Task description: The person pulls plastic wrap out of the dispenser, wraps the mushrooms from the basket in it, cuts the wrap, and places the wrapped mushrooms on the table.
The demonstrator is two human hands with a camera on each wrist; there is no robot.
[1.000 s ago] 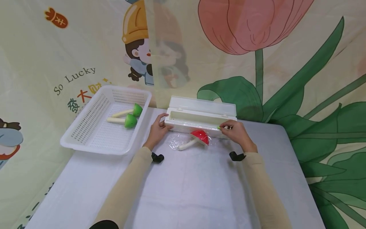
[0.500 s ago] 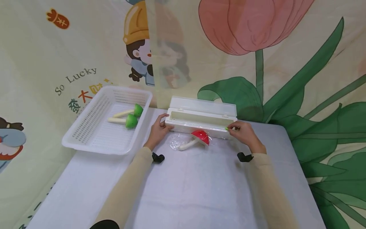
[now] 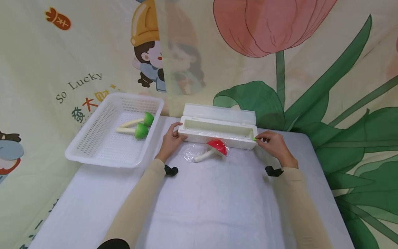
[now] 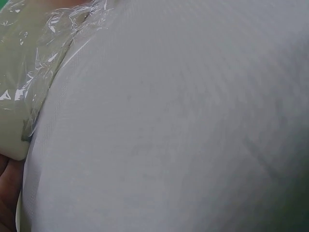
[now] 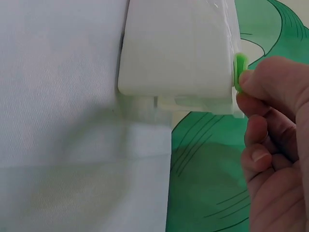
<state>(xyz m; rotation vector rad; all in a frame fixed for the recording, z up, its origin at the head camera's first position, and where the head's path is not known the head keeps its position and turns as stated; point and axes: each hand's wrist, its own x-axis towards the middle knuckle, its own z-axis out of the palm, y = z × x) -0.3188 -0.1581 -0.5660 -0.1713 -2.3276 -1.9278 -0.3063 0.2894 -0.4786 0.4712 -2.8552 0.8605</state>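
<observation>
A long white cling film dispenser box [image 3: 199, 138] lies across the table with its lid flipped up at the back. My left hand [image 3: 170, 141] grips the box's left end; in the left wrist view, crinkled clear film [image 4: 48, 58] drapes over the box. At the right end, my right hand [image 3: 275, 145] pinches a small green slide cutter [image 5: 240, 70] between thumb and index finger, at the edge of the box. Just in front of the box lies a toy mushroom [image 3: 217, 147] with a red cap and white stem, on clear cling film [image 3: 190, 154].
To the left stands a white perforated basket [image 3: 102, 162], holding two toy mushrooms with green caps [image 3: 141, 131]. White cloth [image 3: 211, 207] covers the table, and a printed curtain [image 3: 242, 79] hangs right behind the box.
My right hand has slid the green slide cutter rightward along the box's front edge to its right end. The left hand, box and red mushroom have stayed in place.
</observation>
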